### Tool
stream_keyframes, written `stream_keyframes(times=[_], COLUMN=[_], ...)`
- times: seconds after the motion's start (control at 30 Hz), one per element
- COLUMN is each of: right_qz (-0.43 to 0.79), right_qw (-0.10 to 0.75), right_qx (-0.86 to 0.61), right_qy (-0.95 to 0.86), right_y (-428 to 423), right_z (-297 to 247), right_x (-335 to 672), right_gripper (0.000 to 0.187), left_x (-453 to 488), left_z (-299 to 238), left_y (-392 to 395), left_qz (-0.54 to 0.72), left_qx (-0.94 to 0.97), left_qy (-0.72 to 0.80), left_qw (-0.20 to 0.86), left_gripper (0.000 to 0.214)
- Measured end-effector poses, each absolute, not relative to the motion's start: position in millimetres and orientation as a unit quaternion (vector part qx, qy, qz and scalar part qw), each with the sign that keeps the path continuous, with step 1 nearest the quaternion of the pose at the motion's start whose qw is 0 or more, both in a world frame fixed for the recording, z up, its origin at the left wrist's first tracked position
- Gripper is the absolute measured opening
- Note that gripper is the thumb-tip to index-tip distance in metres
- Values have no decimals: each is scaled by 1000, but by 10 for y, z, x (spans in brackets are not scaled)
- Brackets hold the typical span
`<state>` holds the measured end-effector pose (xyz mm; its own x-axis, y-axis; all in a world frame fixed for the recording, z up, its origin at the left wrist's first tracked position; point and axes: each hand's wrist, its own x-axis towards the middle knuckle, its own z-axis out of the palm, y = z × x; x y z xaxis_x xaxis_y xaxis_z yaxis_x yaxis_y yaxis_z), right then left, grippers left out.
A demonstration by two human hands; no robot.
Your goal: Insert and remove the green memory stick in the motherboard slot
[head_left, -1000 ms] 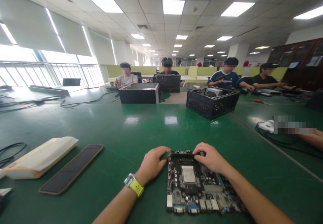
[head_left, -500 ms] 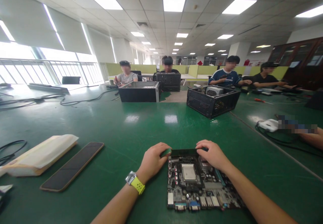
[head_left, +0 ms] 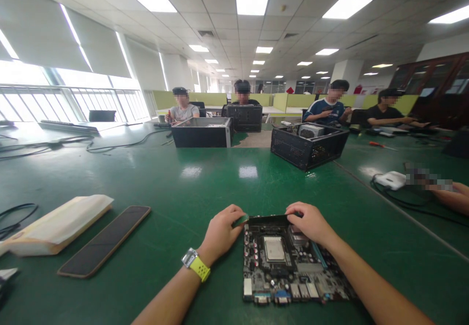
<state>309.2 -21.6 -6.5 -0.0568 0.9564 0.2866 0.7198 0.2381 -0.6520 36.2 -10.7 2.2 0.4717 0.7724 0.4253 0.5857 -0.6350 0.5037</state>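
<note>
A bare motherboard (head_left: 304, 266) lies flat on the green table, its ports facing me and its silver processor (head_left: 274, 249) exposed. Along its far edge stands a thin dark strip that looks like a memory module (head_left: 269, 221). My left hand (head_left: 223, 229), below a yellow-strapped watch (head_left: 197, 264), has thumb and index finger closed at the strip's left end. At the other end, my right hand (head_left: 311, 225) pinches the strip between thumb and fingers. My right forearm covers part of the board's right side. Whether the strip sits in a slot is hard to see.
Left of me lie a long dark flat panel (head_left: 106, 242) and a paper-covered packet (head_left: 62, 225). Open computer cases (head_left: 309, 144) stand farther back, with several co-workers behind. To the right are a white adapter (head_left: 390, 180) with cable and another person's hand (head_left: 454, 198).
The dark strip now tilts slightly, its right end a little higher. Both my hands have barely shifted. The co-worker in blue has drawn a hand in toward the body.
</note>
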Motion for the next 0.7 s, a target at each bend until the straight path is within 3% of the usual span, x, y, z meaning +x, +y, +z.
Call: stream_keyframes(times=[0.53, 0.7], right_qz=[173, 190], right_qw=[351, 349], right_qx=[-572, -579], right_qy=[-721, -712], right_y=[-275, -261], right_z=[25, 29], right_x=[3050, 3057], right_gripper=[19, 27], left_x=[363, 368], left_z=[39, 35], left_y=[-112, -107], left_qz=[321, 318], left_qx=[846, 849], left_qy=[400, 398], left_qw=[145, 143], left_gripper=[14, 13])
